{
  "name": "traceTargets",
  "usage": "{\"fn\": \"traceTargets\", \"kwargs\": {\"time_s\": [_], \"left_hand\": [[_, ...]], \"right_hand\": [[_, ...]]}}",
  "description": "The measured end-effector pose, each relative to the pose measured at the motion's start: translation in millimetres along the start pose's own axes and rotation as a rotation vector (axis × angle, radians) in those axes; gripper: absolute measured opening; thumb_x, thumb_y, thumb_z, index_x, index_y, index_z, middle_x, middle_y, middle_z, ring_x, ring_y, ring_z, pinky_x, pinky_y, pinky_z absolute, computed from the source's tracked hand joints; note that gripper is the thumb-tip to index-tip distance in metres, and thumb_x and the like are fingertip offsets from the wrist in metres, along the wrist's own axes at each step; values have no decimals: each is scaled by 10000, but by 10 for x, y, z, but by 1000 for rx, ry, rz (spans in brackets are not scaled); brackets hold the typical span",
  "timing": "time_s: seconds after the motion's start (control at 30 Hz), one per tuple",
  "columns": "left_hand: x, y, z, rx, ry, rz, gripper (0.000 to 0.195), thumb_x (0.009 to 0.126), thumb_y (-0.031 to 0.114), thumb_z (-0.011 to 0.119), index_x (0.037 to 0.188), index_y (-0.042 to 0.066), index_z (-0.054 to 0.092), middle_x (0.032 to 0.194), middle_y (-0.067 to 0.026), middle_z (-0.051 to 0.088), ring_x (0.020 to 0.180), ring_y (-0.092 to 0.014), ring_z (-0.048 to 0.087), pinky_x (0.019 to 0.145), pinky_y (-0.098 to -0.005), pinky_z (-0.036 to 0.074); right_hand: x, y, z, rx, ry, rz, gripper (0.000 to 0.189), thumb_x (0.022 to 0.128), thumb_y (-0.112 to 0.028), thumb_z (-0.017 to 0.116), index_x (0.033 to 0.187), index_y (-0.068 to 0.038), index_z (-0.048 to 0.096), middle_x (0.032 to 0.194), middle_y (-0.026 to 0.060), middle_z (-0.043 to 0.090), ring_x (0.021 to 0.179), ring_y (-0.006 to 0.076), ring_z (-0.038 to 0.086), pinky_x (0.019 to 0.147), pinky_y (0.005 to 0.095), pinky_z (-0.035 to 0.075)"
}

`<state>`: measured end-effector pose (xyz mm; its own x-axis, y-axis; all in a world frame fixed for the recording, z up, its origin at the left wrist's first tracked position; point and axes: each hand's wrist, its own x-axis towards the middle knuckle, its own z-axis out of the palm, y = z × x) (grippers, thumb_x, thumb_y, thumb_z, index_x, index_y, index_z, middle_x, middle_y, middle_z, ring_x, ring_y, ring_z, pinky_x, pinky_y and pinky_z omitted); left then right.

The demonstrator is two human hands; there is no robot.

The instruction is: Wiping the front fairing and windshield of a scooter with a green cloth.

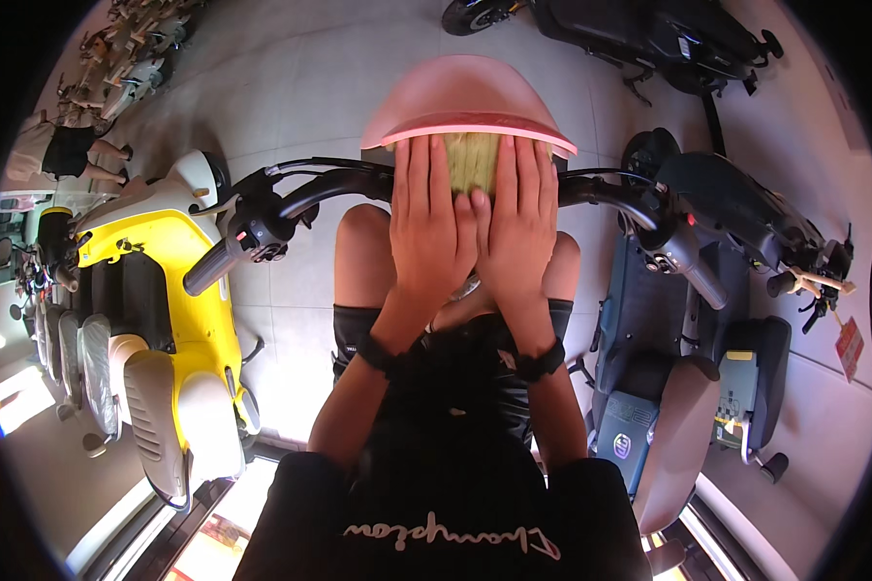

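Observation:
My left hand (433, 225) and my right hand (517, 225) lie side by side, palms down, on a yellow-green cloth (472, 161). Their fingers are straight and point away from me. The fingertips reach the lip of a pink dome-shaped cover (472, 91) and are partly hidden by it. Part of the cloth shows between the hands; its rest is covered. Black handlebars extend from both sides, with a left grip (211, 270) and a right grip (705, 285). Neither hand touches the grips.
A yellow and white scooter (196, 312) stands close at left, and a dark blue scooter (636, 319) at right. Beyond is a black two-wheeler (625, 36). A person (69, 151) is at far left, near more parked scooters (120, 62). Grey floor tiles (298, 87) show between them.

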<state>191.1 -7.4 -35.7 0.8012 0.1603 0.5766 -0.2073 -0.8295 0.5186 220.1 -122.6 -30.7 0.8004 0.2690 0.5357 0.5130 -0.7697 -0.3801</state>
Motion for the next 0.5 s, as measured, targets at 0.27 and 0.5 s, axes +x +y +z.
{"fn": "traceTargets", "kwargs": {"time_s": [0.27,0.5], "left_hand": [[39,-24,-6,-58,-22,-25,585,1000,158,463,1530,-82,394,1568,-273,417,1450,-510,376,1187,-557,341],[-45,208,-132,41,-50,-85,609,947,188,560,1486,-72,447,1526,-241,450,1387,-483,440,1119,-555,425]], "right_hand": [[24,33,89,102,114,-1,582,999,-254,562,1509,14,475,1518,210,488,1412,453,438,1173,532,375],[-207,-64,109,161,165,91,584,987,-252,562,1501,11,479,1526,204,486,1448,476,396,1205,533,347]]}}
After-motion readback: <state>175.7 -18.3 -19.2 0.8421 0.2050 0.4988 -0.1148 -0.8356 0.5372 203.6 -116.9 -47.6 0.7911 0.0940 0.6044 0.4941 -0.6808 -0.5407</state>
